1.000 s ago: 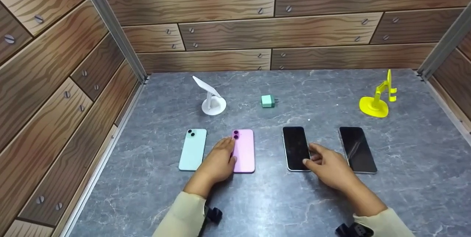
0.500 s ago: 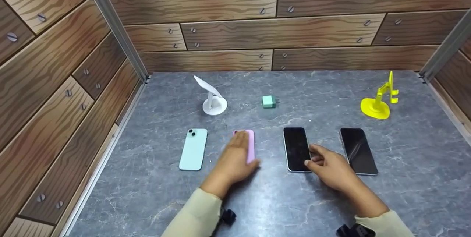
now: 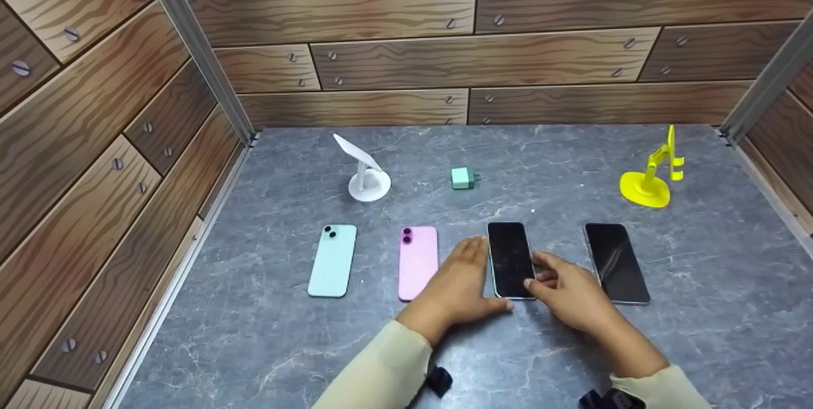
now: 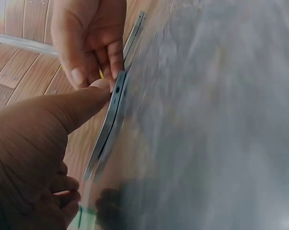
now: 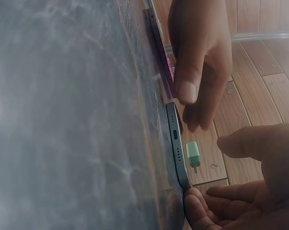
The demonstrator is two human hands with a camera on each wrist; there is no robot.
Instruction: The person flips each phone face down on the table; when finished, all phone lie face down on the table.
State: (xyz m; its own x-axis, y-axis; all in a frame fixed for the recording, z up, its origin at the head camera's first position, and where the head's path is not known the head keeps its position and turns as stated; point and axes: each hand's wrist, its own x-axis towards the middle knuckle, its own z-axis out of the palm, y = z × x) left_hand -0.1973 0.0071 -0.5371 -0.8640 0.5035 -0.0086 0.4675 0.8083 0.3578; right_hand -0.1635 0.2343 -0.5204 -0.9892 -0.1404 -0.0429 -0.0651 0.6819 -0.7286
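Observation:
A phone with a black screen (image 3: 510, 260) lies face up on the grey marbled table (image 3: 305, 358), between my two hands. My left hand (image 3: 454, 288) is at its left edge, fingers straight and thumb stretched toward the bottom corner. On the other side, my right hand (image 3: 571, 295) has its fingertips at the phone's right edge; the right wrist view shows the thumb (image 5: 245, 141) apart from it. A pink phone (image 3: 417, 263) lies face down left of my left hand. Farther left is a mint green phone (image 3: 333, 261), also back up. Another black-screened phone (image 3: 617, 263) lies beyond my right hand.
Behind the phones stand a white phone stand (image 3: 368, 183) at left and a yellow phone stand (image 3: 646, 188) at right. A green plug charger (image 3: 462, 178) lies between them. Wood-patterned walls (image 3: 394, 9) enclose the back and sides.
My left hand has moved right, from the pink phone's left edge, across it, to the left edge of the black-screened phone. My right hand has stayed at that phone's right edge.

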